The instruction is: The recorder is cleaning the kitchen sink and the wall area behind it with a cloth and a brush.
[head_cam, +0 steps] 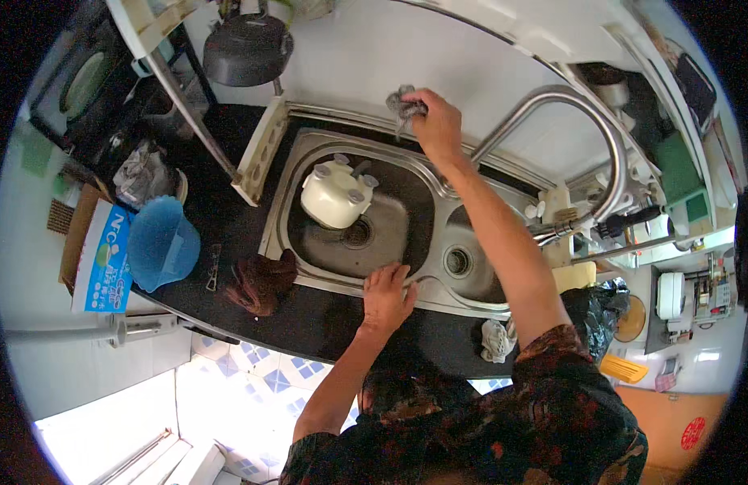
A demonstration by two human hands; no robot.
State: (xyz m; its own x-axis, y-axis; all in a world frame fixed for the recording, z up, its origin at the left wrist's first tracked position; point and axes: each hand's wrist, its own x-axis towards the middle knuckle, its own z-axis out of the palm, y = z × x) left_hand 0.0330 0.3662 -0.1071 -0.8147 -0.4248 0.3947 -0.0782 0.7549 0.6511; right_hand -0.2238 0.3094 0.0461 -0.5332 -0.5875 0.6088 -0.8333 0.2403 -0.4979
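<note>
My right hand [437,124] is closed around a crumpled grey cloth [405,102], raised near the white wall behind the double-bowl steel sink [425,290]. My left hand [387,297] rests on the sink's front rim, its fingers over the edge of the larger bowl, with nothing seen in it. In that bowl a cream-coloured plastic object [334,197] with several grey suction-cup-like feet facing up lies beside the drain [357,233]. A curved steel faucet [613,145] arches at the right, over my forearm's far side.
On the black countertop [210,182] lie a dark brown cloth [263,282], a blue plastic basin [163,244] and a printed carton [101,257] at the left. A whitish cloth [497,341] sits near the front edge. A dark pan [248,51] hangs at the upper left.
</note>
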